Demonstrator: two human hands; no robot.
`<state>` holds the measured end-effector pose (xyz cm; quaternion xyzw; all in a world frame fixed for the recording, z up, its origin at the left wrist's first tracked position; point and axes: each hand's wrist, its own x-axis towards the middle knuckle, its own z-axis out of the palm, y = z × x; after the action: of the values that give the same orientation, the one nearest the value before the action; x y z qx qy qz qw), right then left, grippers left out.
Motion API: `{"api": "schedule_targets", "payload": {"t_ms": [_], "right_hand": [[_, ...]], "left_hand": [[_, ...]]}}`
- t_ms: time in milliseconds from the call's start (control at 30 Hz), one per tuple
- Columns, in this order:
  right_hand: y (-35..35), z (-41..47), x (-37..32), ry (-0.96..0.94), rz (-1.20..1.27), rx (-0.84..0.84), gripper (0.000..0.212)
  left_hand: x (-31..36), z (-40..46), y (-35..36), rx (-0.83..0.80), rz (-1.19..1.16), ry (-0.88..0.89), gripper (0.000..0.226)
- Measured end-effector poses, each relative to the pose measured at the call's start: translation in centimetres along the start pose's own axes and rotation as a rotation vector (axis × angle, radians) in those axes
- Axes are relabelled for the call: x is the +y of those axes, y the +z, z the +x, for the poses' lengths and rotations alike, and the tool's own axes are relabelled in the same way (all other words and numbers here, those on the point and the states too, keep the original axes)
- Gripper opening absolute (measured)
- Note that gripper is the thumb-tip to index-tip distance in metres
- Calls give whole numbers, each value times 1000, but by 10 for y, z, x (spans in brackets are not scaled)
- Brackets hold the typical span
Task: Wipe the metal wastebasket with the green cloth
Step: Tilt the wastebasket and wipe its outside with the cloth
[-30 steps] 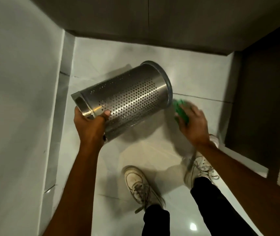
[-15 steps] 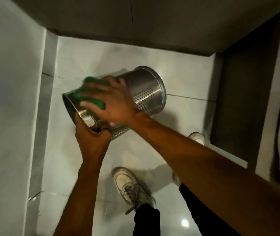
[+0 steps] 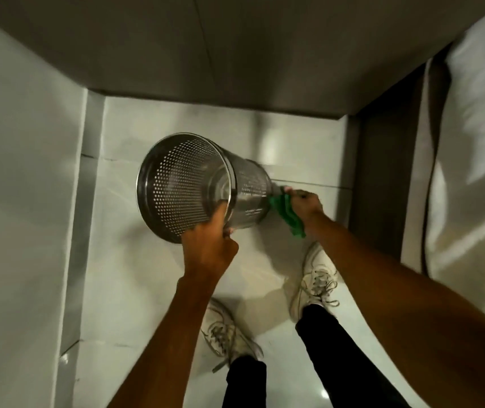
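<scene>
The metal wastebasket (image 3: pixel 185 187) is held up off the pale tiled floor (image 3: pixel 147 290), tipped on its side so that its open mouth faces the camera and its base points away to the right. Rows of small round holes perforate its wall, and they show both on the inside through the mouth and on the outer side beyond the rim. The left hand (image 3: pixel 208 248) is closed on the rim at the lower edge of the wastebasket's mouth, thumb inside and the other fingers curled under the outside, bearing its weight. The right hand (image 3: pixel 304 203) is at the far, base end of the wastebasket, gripping the bunched green cloth (image 3: pixel 286 212) and pressing it against the base edge; part of the cloth hangs down below the hand. Both forearms are bare and reach in from the bottom of the view. Below the wastebasket, on the floor, stand two white lace-up sneakers, the left sneaker (image 3: pixel 226 334) under the left arm and the right sneaker (image 3: pixel 314 284) nearly beneath the cloth, with black trouser legs (image 3: pixel 320 337) above them. Left of the wastebasket rises a white wall (image 3: pixel 14 172); behind it runs a darker grey panel (image 3: pixel 235 54), and well to its right hangs pale fabric (image 3: pixel 476 142).
</scene>
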<state>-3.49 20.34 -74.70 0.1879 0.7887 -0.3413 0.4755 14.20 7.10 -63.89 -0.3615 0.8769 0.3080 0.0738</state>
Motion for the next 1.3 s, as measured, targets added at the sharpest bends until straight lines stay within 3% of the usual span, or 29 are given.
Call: {"api": "schedule_targets", "payload": {"t_ms": [67, 133, 233, 400, 533, 667, 767, 900, 1000, 1100, 1167, 1300], "right_hand": [[-3, -11, 6, 172, 573, -235, 30], [-8, -26, 12, 271, 905, -404, 36], [-15, -39, 22, 285, 966, -526, 44], [-40, -65, 19, 284, 1029, -619, 83], [-50, -81, 7, 184, 991, -701, 85], [-42, -87, -12, 45, 932, -570, 56], [-22, -81, -22, -214, 785, -323, 54], [11, -97, -31, -887, 239, 132, 47], [52, -109, -22, -1252, -251, 135, 58], [74, -83, 10, -1307, -533, 292, 59], [66, -54, 28, -1178, -654, 397, 57], [36, -13, 51, -877, -615, 470, 55]], "left_hand": [[3, 4, 11, -27, 148, 47, 67], [6, 9, 19, -57, 293, 48, 73], [12, 14, 27, -98, 382, 15, 71], [27, 12, 21, -135, 322, -50, 67], [36, 24, 9, -211, 133, -136, 66], [43, 44, 2, -246, -55, -118, 47], [37, 50, -12, -26, -268, -148, 35], [15, 12, -18, 109, -584, -113, 37], [-3, -21, 9, 132, -534, -105, 14], [-34, -37, 31, 202, -632, -239, 24], [-54, -53, 30, 206, -659, -342, 28], [-93, -76, 20, -31, -601, -423, 41]]}}
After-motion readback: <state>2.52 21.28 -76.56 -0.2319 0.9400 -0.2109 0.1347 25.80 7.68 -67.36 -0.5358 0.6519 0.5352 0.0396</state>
